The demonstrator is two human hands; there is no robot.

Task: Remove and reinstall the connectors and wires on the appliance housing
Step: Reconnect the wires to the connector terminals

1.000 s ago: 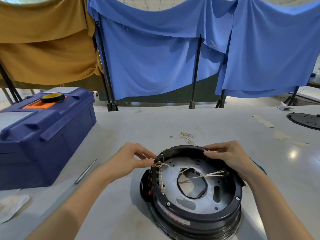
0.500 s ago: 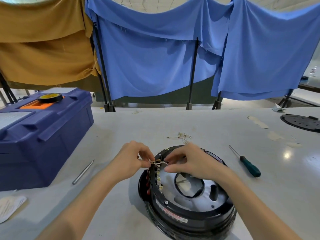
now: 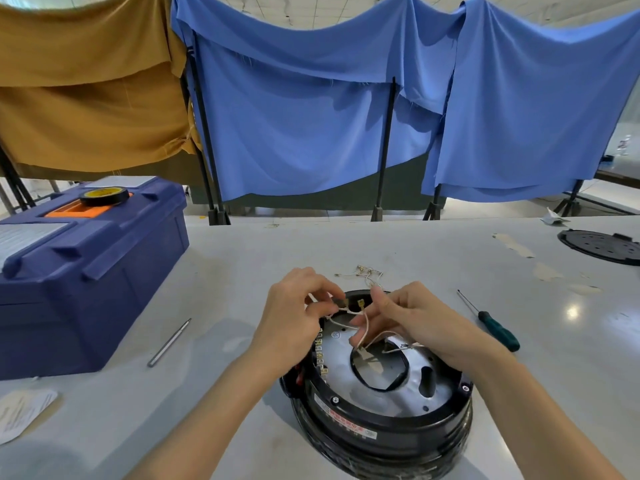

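While left hand (image 3: 294, 318) and right hand (image 3: 415, 317) each pinch pale wires (image 3: 365, 329), the round black, silver-floored housing (image 3: 381, 434) sits near the table's (image 3: 242, 258) 6 o'clock edge.

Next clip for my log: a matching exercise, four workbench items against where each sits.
1 green-handled screwdriver
2 black tape roll with yellow core
3 slim silver metal rod
4 black perforated round cover

A on the blue plastic toolbox
B far right table edge
C table, just right of the round black appliance housing
D table, between toolbox and housing

Pairs: 1-C, 2-A, 3-D, 4-B
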